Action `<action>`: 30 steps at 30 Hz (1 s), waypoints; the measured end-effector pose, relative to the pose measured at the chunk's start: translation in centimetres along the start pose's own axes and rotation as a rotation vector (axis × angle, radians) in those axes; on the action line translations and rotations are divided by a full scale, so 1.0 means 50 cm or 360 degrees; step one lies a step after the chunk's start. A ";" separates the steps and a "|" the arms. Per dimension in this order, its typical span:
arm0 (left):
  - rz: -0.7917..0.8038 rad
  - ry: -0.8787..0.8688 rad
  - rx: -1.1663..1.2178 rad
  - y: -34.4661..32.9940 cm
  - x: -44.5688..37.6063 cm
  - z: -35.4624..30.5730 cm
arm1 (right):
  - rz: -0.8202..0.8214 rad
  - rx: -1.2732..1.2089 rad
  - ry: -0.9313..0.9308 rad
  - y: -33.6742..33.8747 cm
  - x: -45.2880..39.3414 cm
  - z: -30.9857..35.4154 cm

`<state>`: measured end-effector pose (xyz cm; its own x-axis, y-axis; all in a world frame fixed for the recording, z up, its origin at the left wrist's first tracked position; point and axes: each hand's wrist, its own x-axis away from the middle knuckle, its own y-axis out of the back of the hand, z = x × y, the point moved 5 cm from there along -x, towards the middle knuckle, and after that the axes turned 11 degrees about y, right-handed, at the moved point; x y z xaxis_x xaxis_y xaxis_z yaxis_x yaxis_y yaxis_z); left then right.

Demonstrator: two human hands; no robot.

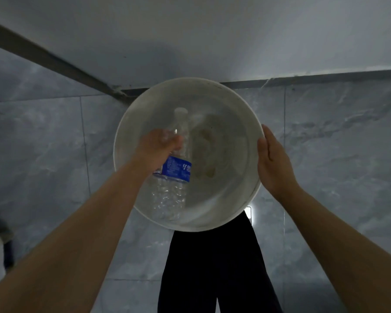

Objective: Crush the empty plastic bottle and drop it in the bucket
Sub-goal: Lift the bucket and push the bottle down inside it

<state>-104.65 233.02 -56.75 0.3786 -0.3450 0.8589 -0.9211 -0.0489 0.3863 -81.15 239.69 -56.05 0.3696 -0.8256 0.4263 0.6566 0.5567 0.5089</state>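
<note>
Both bare forearms reach forward from the bottom corners toward the round white plastic bucket. Over the bucket's left half, the left hand is closed around the upper part of the clear plastic bottle with a blue label, which hangs inside the bucket's mouth, white cap pointing to the far rim, dented base toward the near rim. At the bucket's right rim, the right hand rests flat, fingers together, gripping nothing. Grey marbled floor tiles surround the bucket; dark trousers stand just below it.
</note>
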 end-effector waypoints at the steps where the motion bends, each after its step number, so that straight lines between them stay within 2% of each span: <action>1: 0.0036 0.0028 -0.0002 -0.013 -0.016 0.002 | -0.0024 -0.0013 0.0004 -0.002 0.000 -0.002; 6: 0.0127 0.0157 -0.0084 -0.070 -0.086 0.025 | -0.0157 -0.0092 0.0011 -0.013 -0.002 -0.008; 11: 0.0076 0.0045 -0.0446 -0.112 -0.155 0.044 | -0.0207 -0.0115 0.0073 -0.016 -0.002 -0.014; 15: 0.0034 0.0039 -0.0336 -0.151 -0.220 0.060 | -0.0260 -0.0098 0.0072 -0.019 0.001 -0.033; 24: -0.0097 -0.0032 -0.0543 -0.221 -0.381 0.099 | -0.0432 -0.0198 0.0125 -0.017 0.008 -0.049; 30: -0.0132 -0.0061 -0.0507 -0.246 -0.427 0.121 | -0.0498 -0.0261 0.0193 -0.017 0.011 -0.057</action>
<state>-101.95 235.31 -81.86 0.4420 -0.3874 0.8091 -0.8101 0.2149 0.5455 -79.64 238.50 -58.37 0.2032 -0.9638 0.1726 0.8429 0.2619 0.4700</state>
